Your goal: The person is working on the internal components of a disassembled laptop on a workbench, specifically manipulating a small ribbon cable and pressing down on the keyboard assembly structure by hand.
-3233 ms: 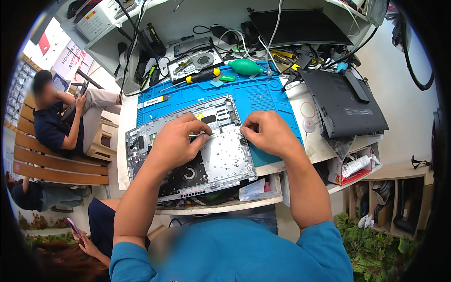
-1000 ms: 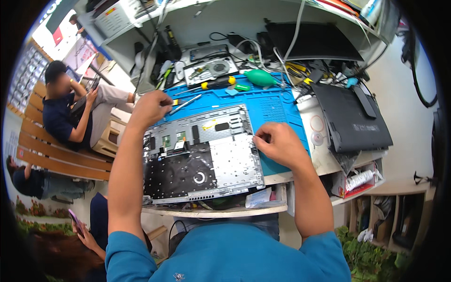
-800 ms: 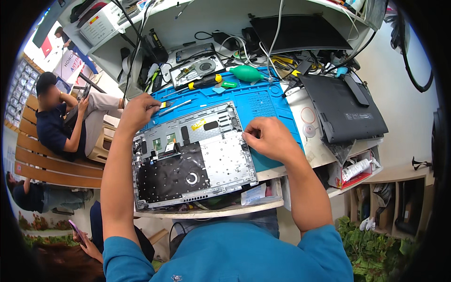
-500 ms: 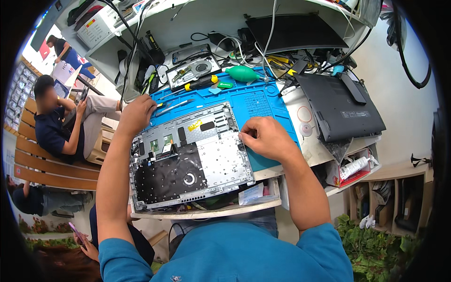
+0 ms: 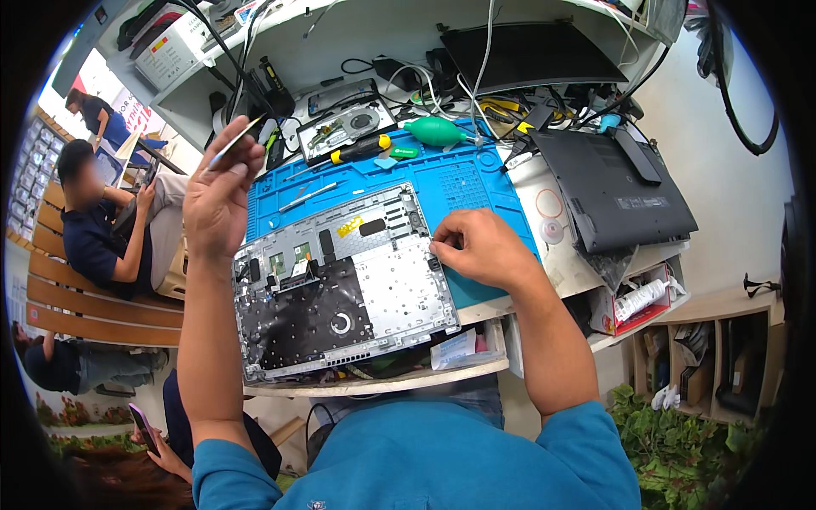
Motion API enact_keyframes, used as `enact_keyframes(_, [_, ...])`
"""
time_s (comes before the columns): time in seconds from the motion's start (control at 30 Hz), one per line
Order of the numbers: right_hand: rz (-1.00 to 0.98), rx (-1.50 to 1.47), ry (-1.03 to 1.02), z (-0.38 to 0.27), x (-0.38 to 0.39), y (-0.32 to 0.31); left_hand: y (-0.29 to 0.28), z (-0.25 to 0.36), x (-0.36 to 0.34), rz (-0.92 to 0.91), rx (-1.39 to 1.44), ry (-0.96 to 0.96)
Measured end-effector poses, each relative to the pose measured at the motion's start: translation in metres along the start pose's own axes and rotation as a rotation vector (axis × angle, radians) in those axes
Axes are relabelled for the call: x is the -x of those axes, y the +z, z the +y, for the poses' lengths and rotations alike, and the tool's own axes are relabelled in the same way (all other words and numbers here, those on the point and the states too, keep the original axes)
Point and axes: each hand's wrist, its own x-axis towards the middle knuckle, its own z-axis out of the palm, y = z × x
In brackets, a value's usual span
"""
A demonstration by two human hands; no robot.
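The opened laptop chassis (image 5: 344, 285) is laid inside-up on the blue mat (image 5: 463, 183), at the worktop's near edge. Big change: the left hand (image 5: 223, 191) is now lifted clear off it, a thin tool (image 5: 234, 143) pinched in its closed grip. The right hand (image 5: 480, 251) is kept curled at the chassis's right edge; whether anything is held there can't be told.

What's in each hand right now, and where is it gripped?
Left hand pinches thin tweezers by their lower end, raised. Right hand holds nothing, fingertips on the laptop shell's right edge.
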Motion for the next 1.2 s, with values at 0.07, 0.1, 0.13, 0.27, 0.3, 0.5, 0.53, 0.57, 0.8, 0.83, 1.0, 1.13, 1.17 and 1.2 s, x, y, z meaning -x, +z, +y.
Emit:
enact_keyframes(0.07, [-0.007, 0.008, -0.005, -0.001, -0.002, 0.001, 0.019, -0.009, 0.009, -0.004, -0.013, -0.028])
enact_keyframes(0.1, [-0.014, 0.010, -0.015, -0.004, -0.003, 0.002, 0.016, -0.019, 0.014, -0.021, -0.112, -0.070])
enact_keyframes(0.13, [-0.013, 0.009, -0.013, -0.004, -0.003, 0.001, 0.021, -0.028, 0.016, -0.044, -0.203, -0.120])
enact_keyframes(0.27, [-0.011, 0.020, -0.025, -0.003, -0.004, 0.004, 0.051, -0.058, 0.033, -0.172, -0.515, -0.167])
enact_keyframes(0.3, [-0.007, 0.023, -0.041, -0.003, -0.006, 0.005, 0.058, -0.060, 0.034, -0.162, -0.553, -0.145])
enact_keyframes(0.5, [0.021, 0.007, -0.037, 0.002, -0.003, 0.005, 0.009, -0.022, -0.007, -0.145, -1.273, 0.007])
enact_keyframes(0.53, [0.019, 0.001, -0.032, 0.001, -0.003, 0.005, -0.005, -0.020, -0.011, -0.168, -1.357, -0.002])
enact_keyframes(0.57, [0.020, 0.005, -0.040, -0.001, -0.004, 0.005, -0.020, -0.019, -0.014, -0.193, -1.441, -0.012])
enact_keyframes(0.8, [0.019, -0.010, -0.012, -0.006, -0.002, 0.003, -0.033, -0.053, -0.003, -0.232, -1.549, 0.206])
enact_keyframes(0.83, [0.014, -0.001, -0.014, -0.007, -0.002, 0.003, -0.029, -0.056, -0.002, -0.282, -1.485, 0.188])
enact_keyframes(1.0, [0.011, 0.013, -0.020, -0.003, -0.002, 0.001, -0.002, -0.070, -0.007, -0.340, -1.452, -0.091])
enact_keyframes(1.13, [0.003, 0.004, -0.012, -0.006, -0.003, 0.003, -0.003, -0.067, -0.009, -0.305, -1.400, -0.159])
enact_keyframes(1.17, [0.003, 0.007, -0.013, -0.006, -0.003, 0.003, -0.005, -0.070, -0.007, -0.312, -1.411, -0.138])
enact_keyframes(1.2, [0.004, 0.013, -0.016, -0.006, -0.003, 0.003, -0.007, -0.072, -0.007, -0.345, -1.466, -0.061])
